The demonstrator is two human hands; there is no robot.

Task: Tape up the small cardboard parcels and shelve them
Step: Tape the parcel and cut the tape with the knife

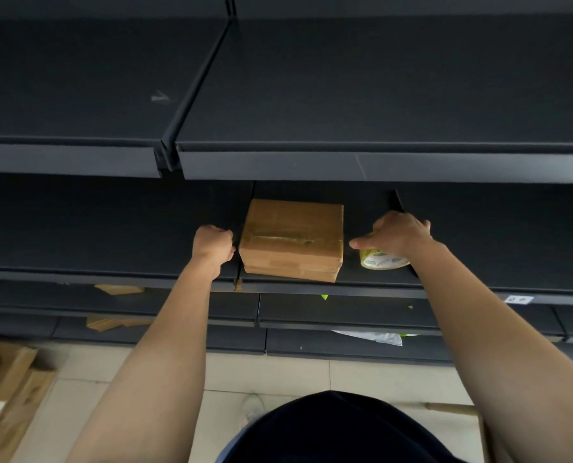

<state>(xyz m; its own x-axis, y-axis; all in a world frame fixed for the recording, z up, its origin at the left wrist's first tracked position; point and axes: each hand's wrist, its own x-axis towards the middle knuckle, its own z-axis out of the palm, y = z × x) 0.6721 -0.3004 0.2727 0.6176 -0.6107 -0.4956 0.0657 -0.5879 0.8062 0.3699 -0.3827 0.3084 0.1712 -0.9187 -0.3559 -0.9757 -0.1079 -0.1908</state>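
A small brown cardboard parcel (293,240), wrapped in clear tape, lies flat on a dark metal shelf (111,255) at chest height. My left hand (213,245) is curled into a fist just left of the parcel, at its side edge; whether it pinches anything is hidden. To the parcel's right, my right hand (400,233) rests on top of a roll of tape (383,260) that stands on the same shelf, with the thumb pointing toward the parcel. A small gap separates the right thumb from the parcel.
An upper dark shelf (345,162) overhangs the parcel. Lower shelves hold cardboard scraps (118,289) and a crumpled white plastic sheet (375,337). Flattened cardboard boxes (8,392) lean at the lower left on the tiled floor.
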